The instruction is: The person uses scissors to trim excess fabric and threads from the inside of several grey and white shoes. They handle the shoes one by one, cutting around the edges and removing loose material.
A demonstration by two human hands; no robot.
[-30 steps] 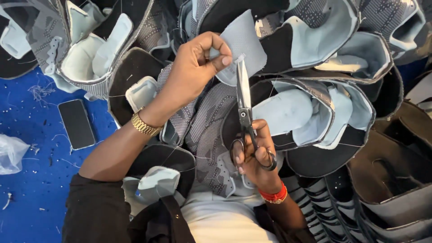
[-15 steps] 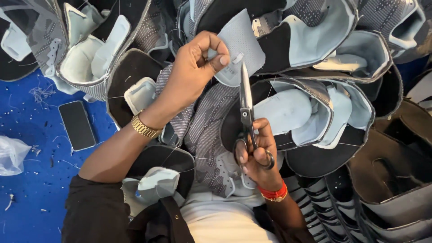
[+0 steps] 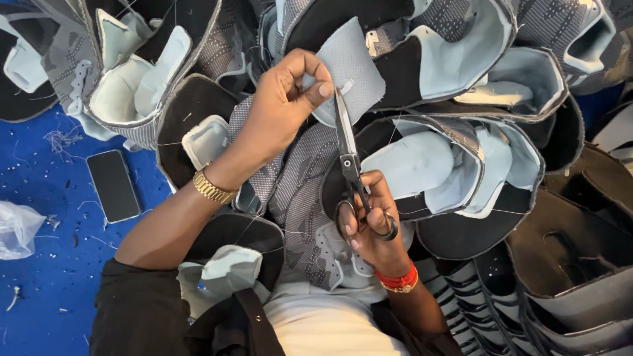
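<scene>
Grey shoe uppers (image 3: 455, 165) crowd everything; left hand (image 3: 283, 105) pinches a pale tongue piece (image 3: 353, 72), right hand (image 3: 369, 224) grips scissors (image 3: 347, 151), blades seemingly closed. Phone (image 3: 113, 184) lies left on blue floor (image 3: 46, 264).

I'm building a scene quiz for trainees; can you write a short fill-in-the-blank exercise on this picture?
1. The right hand holds black-handled steel ____ by the loops.
2. The left hand pinches a pale grey fabric tongue of a shoe upper; its wrist wears a ____ watch band.
3. A dark smartphone lies on the ____ surface.

Missing words: scissors; gold; blue
</scene>
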